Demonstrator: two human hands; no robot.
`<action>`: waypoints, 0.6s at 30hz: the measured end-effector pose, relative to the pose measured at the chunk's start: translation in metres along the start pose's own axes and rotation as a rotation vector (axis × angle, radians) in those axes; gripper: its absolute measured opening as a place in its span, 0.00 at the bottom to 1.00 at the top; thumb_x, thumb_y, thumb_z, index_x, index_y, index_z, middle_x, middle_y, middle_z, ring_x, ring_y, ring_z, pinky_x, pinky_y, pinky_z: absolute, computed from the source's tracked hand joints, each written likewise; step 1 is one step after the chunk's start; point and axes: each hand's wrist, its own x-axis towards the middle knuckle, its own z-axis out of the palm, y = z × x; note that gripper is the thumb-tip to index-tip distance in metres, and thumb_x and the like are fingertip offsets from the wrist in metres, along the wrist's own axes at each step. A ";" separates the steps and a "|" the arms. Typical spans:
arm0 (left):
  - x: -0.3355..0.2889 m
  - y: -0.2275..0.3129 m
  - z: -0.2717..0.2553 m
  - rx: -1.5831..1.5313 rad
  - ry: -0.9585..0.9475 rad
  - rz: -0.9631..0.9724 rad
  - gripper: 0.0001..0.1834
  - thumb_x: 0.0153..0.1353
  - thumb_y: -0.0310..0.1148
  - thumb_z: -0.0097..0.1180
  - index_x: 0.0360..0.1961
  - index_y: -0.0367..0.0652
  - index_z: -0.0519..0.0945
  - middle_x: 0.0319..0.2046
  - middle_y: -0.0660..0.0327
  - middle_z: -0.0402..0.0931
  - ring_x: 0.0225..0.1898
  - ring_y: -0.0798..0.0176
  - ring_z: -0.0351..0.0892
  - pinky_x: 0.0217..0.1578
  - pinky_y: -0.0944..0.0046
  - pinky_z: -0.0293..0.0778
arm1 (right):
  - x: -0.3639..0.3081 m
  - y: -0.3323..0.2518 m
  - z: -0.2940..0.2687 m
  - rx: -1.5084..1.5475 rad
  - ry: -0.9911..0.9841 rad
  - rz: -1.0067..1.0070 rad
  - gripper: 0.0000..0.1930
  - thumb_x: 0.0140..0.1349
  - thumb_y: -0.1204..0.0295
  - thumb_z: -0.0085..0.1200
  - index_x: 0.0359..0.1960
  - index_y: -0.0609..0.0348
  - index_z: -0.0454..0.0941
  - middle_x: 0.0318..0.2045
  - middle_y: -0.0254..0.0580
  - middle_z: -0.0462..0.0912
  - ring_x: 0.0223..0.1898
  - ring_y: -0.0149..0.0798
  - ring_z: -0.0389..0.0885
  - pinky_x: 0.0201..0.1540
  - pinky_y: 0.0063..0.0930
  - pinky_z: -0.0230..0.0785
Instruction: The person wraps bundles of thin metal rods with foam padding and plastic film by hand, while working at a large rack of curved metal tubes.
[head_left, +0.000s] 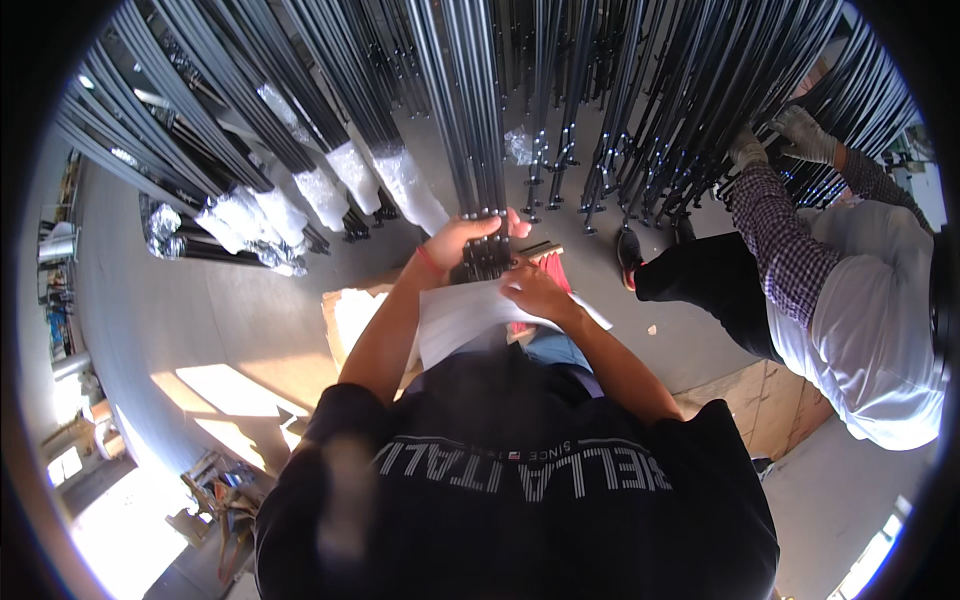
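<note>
A bundle of black metal rods (pixel 462 110) hangs in front of me, its lower ends pointing down toward my body. Around the bundle, close above its ends, my left hand (pixel 460 240) is closed; a red band circles that wrist. My right hand (pixel 537 291) is just below and to the right, its fingers bent onto the upper edge of a thin white sheet (pixel 462 318). That sheet spreads from under the rod ends across my lap. The right fingertips lie right beside the rod ends, and part of their grip is hidden.
To the left, several black rod bundles have ends wrapped in clear plastic (pixel 408 185). More unwrapped rods (pixel 640 120) hang to the right. A co-worker in a white vest (pixel 868 310) stands there, gloved hands (pixel 805 137) among rods. Cardboard (pixel 345 315) lies beside me.
</note>
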 end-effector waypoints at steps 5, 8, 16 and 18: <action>0.006 -0.004 -0.001 0.049 -0.122 0.057 0.20 0.61 0.35 0.40 0.50 0.32 0.64 0.52 0.45 0.63 0.57 0.53 0.60 0.57 0.59 0.54 | -0.043 -0.047 -0.041 -0.249 0.238 -0.296 0.05 0.38 0.78 0.48 0.21 0.62 0.73 0.37 0.44 0.72 0.33 0.44 0.72 0.36 0.38 0.66; 0.011 -0.004 0.004 0.005 -0.150 0.023 0.22 0.62 0.38 0.38 0.52 0.31 0.62 0.54 0.45 0.60 0.59 0.53 0.57 0.58 0.59 0.52 | -0.036 -0.059 -0.046 -0.444 0.209 -0.471 0.08 0.35 0.77 0.49 0.21 0.63 0.75 0.42 0.45 0.70 0.37 0.41 0.70 0.37 0.32 0.65; 0.008 0.004 0.016 0.062 -0.313 -0.007 0.27 0.65 0.40 0.28 0.60 0.35 0.49 0.60 0.52 0.50 0.62 0.59 0.49 0.61 0.61 0.46 | -0.033 -0.053 -0.049 -0.804 0.094 -0.454 0.10 0.40 0.72 0.49 0.25 0.61 0.78 0.47 0.46 0.67 0.36 0.36 0.69 0.34 0.26 0.62; 0.006 0.006 0.020 0.077 -0.312 -0.007 0.27 0.65 0.40 0.28 0.60 0.35 0.49 0.60 0.52 0.50 0.62 0.59 0.49 0.61 0.61 0.47 | -0.034 -0.053 -0.053 -0.862 0.045 -0.479 0.11 0.41 0.71 0.49 0.27 0.61 0.78 0.48 0.46 0.66 0.36 0.36 0.69 0.34 0.25 0.63</action>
